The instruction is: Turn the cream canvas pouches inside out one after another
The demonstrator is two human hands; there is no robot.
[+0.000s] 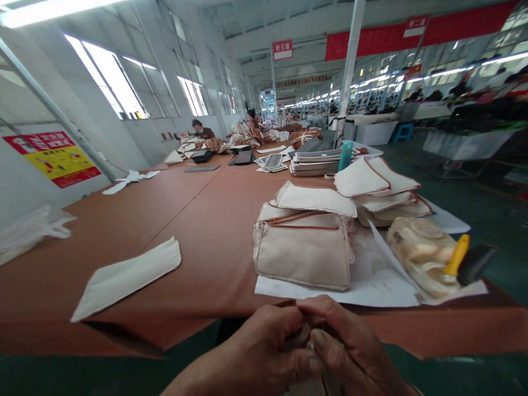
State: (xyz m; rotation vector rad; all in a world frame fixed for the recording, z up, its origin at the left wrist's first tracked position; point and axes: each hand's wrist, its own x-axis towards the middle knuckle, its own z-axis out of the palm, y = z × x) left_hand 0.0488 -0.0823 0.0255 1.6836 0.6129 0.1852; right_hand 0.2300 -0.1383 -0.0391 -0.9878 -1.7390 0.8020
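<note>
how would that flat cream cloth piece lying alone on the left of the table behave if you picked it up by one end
The cream cloth piece would probably flop and drape: it lies thin and flat on the brown table, with no visible stiffener. It looks light for its size, so a push would likely make it slide or wrinkle, not roll. Not fragile, by the look of it.

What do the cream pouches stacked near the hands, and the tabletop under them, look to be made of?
Cream pouches: apparently woven canvas, matte, with soft creases and brown piping along the edges. Tabletop: smooth reddish-brown sheet, perhaps leatherette or board, faintly glossy with a visible seam; exact material unclear.
</note>
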